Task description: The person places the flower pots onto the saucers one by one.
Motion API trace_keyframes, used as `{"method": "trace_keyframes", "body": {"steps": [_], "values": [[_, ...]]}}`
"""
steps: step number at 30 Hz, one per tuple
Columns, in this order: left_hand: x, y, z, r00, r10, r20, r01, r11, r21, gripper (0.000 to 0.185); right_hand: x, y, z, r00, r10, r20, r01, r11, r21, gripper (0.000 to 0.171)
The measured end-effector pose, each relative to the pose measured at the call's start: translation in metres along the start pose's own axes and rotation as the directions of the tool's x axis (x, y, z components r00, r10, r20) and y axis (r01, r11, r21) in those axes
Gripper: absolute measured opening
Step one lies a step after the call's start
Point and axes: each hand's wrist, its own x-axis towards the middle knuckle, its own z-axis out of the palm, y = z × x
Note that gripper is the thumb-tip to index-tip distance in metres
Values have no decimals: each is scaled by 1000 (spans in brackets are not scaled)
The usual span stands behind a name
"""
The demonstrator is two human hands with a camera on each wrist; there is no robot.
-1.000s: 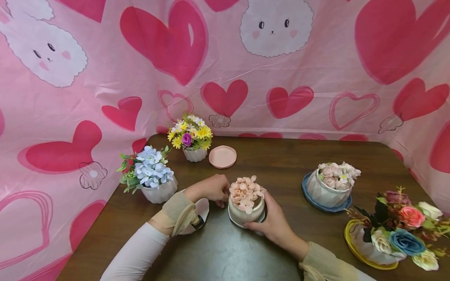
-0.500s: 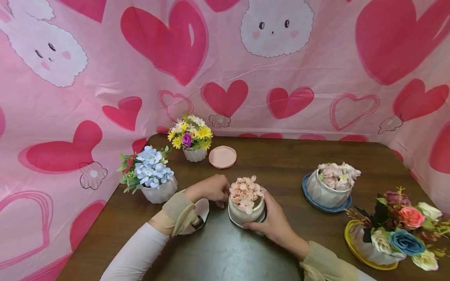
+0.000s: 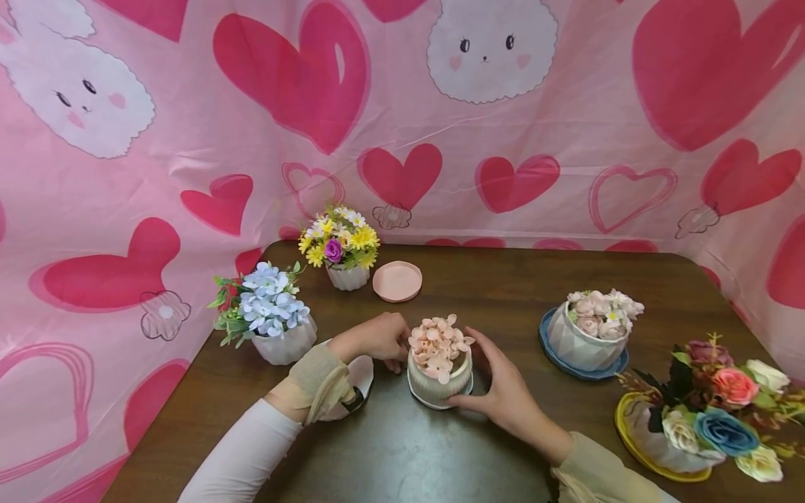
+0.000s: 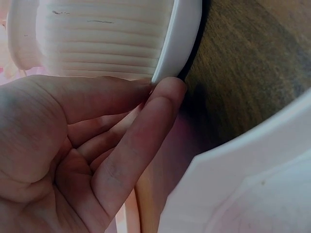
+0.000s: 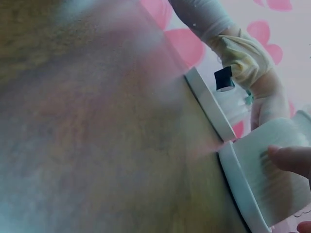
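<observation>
Ribbed pot: a white ribbed pot topped with pale pink flowers, at lower centre of the head view, upright on the table; its long axis runs straight up, the flowers pointing up.
Saucer: the pot stands in a white saucer whose rim shows below its base; in the left wrist view the same rim is turned on its side along the upper edge of the picture.
Left hand: the left hand lies just left of the pot, its fingers bent, the fingertips touching the saucer rim; not curled round anything that shows.
Right hand: the right hand is at the pot's right side, fingers spread and loosely curved, fingertips against the ribbed wall, the thumb low near the saucer; a light touch, not a closed grasp.
Left side: a blue-flower pot at middle left, a yellow-flower pot behind it, a pink saucer just beside that one.
Right side: a pot of pale roses on a blue saucer, well apart from the ribbed pot; a tilted mixed bouquet on a yellow saucer at lower right.
Backdrop: pink cloth with hearts and bunny faces.
</observation>
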Motion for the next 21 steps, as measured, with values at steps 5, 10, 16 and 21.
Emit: {"method": "trace_keyframes", "body": {"steps": [5,10,16,21], "values": [[0,0,0,1000,1,0,-1,1000,-6,13,-4,3,-6,999,-32,-5,32,999,-32,95],[0,-1,0,1000,-2,0,2,1000,-18,12,-9,6,-11,1000,-26,7,27,996,-82,82],[0,-2,0,1000,2,1,-2,1000,-26,12,-17,9,-16,999,-39,26,43,990,-136,69],[0,-3,0,1000,17,-2,-17,1000,-20,12,-25,11,-19,996,-79,46,86,980,-179,54]]}}
